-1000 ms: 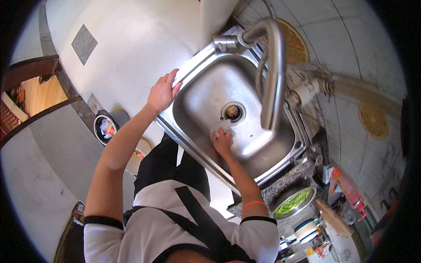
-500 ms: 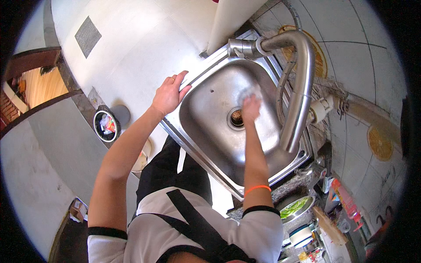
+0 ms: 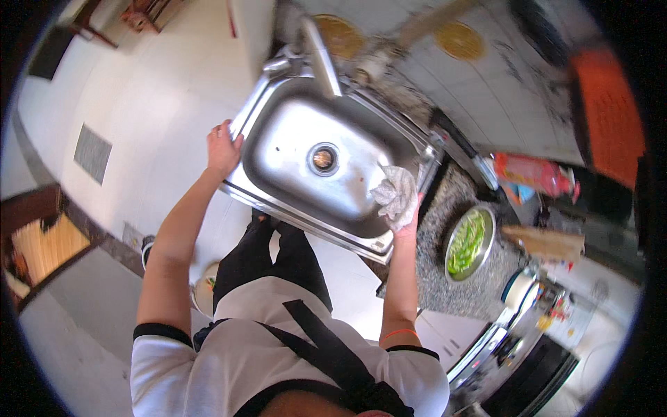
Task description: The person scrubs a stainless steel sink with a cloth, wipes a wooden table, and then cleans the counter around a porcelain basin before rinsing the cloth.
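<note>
My right hand (image 3: 406, 226) is at the right end of a stainless steel sink (image 3: 299, 201), closed on a crumpled grey-white dishcloth (image 3: 397, 198). The cloth bunches up over the basin's right side and covers most of the fingers. At the sink's left rim rests my left hand (image 3: 224, 149), its thumb apart from the fingers and no loose object in it. A drain (image 3: 323, 160) with something brownish inside lies in the basin floor, and small dark specks show around it. The metal faucet (image 3: 321, 59) rises at the far rim, its spout over the basin's far edge.
Right of the sink, a metal bowl of cut green vegetables (image 3: 467, 243) stands on the speckled stone counter (image 3: 434, 285). Beyond it are a pinkish-red bottle (image 3: 531, 174), a wooden board (image 3: 545, 242) and a stove (image 3: 531, 375). A tiled wall runs behind the sink.
My right hand has moved from beside the drain to the sink's right end with the dishcloth. My left hand stays at the left rim. The view has shifted rightward, bringing in more of the counter.
</note>
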`<control>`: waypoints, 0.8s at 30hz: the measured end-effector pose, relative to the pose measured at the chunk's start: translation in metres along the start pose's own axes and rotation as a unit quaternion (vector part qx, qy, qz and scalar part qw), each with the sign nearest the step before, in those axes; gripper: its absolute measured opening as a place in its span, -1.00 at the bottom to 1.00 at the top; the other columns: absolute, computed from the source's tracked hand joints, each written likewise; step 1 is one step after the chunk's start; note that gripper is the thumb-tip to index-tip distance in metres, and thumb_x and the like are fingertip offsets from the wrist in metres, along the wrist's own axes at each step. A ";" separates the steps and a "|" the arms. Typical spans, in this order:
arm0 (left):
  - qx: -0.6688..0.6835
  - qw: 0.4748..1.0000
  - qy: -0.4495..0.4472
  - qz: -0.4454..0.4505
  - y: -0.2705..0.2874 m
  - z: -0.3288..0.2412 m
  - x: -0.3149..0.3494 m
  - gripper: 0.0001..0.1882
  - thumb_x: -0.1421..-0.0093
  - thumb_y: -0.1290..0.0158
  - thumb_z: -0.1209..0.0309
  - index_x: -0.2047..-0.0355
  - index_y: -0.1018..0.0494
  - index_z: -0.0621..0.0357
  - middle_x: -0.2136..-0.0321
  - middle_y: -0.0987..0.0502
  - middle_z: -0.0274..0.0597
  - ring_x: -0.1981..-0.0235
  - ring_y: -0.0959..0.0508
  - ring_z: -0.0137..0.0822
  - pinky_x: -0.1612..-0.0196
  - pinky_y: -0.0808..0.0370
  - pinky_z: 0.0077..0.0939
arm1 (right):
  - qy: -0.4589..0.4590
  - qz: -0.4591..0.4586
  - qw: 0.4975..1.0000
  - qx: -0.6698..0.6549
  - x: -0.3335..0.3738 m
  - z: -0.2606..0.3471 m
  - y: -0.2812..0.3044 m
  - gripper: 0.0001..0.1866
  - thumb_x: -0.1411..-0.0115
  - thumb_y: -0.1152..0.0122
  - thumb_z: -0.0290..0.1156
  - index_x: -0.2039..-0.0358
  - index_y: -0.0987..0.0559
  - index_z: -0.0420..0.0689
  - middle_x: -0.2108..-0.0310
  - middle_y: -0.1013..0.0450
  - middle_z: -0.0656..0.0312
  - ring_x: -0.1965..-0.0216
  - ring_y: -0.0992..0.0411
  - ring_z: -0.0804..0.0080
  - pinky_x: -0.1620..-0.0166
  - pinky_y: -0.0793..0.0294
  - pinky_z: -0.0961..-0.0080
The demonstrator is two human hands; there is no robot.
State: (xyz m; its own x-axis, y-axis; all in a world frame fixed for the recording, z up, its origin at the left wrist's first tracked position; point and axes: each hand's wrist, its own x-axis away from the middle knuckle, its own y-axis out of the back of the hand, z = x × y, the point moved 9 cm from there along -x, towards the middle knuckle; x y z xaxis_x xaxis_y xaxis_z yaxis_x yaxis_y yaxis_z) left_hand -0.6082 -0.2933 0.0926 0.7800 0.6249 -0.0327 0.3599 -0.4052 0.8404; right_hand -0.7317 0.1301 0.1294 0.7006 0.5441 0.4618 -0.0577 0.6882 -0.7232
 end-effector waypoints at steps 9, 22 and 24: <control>0.235 0.917 -0.175 0.269 0.033 -0.240 0.046 -0.87 -0.12 0.07 0.46 0.39 -0.41 0.28 0.54 -0.46 -0.09 0.49 -0.49 -0.35 0.38 -0.40 -0.54 | 0.256 0.119 0.953 -0.113 0.110 0.099 -0.036 -0.09 0.05 0.17 0.32 -0.15 -0.05 -0.09 -0.09 -0.12 0.05 0.06 -0.25 0.02 0.26 -0.40 0.02; 0.117 0.736 -0.666 0.035 0.020 -0.727 0.115 -0.57 -0.02 0.11 0.52 0.03 -0.24 0.16 0.03 -0.28 -0.02 0.01 -0.28 -0.05 -0.01 -0.26 -0.30 | 0.449 0.113 0.872 -0.160 0.170 0.381 0.000 -0.43 -0.10 0.21 -0.11 -0.07 -0.19 -0.16 -0.05 -0.20 0.09 -0.08 -0.15 0.13 -0.13 -0.07 0.18; 0.114 0.731 -0.672 -0.007 0.020 -0.768 0.115 -0.52 0.02 0.09 0.54 0.01 -0.22 0.15 0.00 -0.26 -0.04 -0.02 -0.26 -0.07 -0.03 -0.24 -0.30 | 0.441 0.124 0.874 -0.161 0.164 0.397 -0.011 -0.45 -0.10 0.21 -0.09 -0.04 -0.23 -0.14 -0.02 -0.24 0.13 -0.05 -0.19 0.15 -0.11 -0.11 0.19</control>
State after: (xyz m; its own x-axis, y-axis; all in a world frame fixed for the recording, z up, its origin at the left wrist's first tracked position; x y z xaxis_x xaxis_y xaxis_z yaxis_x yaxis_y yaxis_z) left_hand -0.9040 0.2833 0.5215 0.5185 -0.5288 -0.6720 0.3300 -0.6013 0.7277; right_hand -0.8986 0.4027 0.4172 0.9791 -0.0216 -0.2024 -0.1819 0.3534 -0.9176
